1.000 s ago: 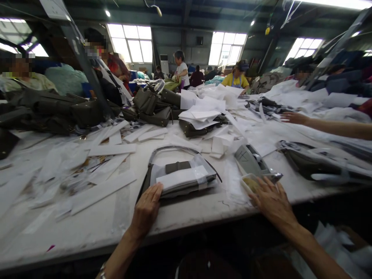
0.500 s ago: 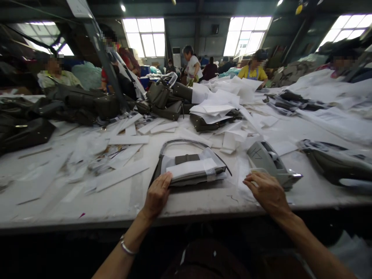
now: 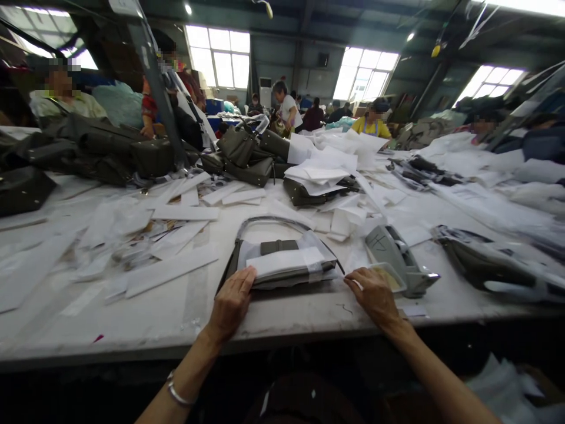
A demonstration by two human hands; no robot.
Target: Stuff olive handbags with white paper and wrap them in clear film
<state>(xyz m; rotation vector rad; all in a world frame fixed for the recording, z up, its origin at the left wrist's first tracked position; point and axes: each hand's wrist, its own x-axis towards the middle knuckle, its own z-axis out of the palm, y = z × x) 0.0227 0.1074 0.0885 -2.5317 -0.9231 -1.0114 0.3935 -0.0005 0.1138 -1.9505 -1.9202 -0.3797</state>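
Note:
A dark olive handbag [image 3: 276, 285] lies on the table in front of me, its strap arched behind it. A white foam wrap [image 3: 282, 262] covers its front, with a clear strip at the right end. My left hand [image 3: 232, 300] grips the bag's left front corner. Just right of the bag, my right hand [image 3: 374, 296] has thumb and fingers pinched together; whatever is between them is too small to make out. Beyond that hand stand a shallow pale dish [image 3: 391, 275] and a grey tape dispenser [image 3: 395, 259] with a black mark on its side.
White foam strips [image 3: 172, 277] and scraps litter the table's left side. Dark bags [image 3: 247, 156] are heaped at the back, beside stacked white sheets [image 3: 320, 171]. Another wrapped bag [image 3: 481, 259] lies at right. Several people work beyond, one in a yellow top [image 3: 371, 126].
My right hand has moved left from beside the tape dispenser toward the bag's right end. My left hand stays on the bag. The camera view has shifted slightly.

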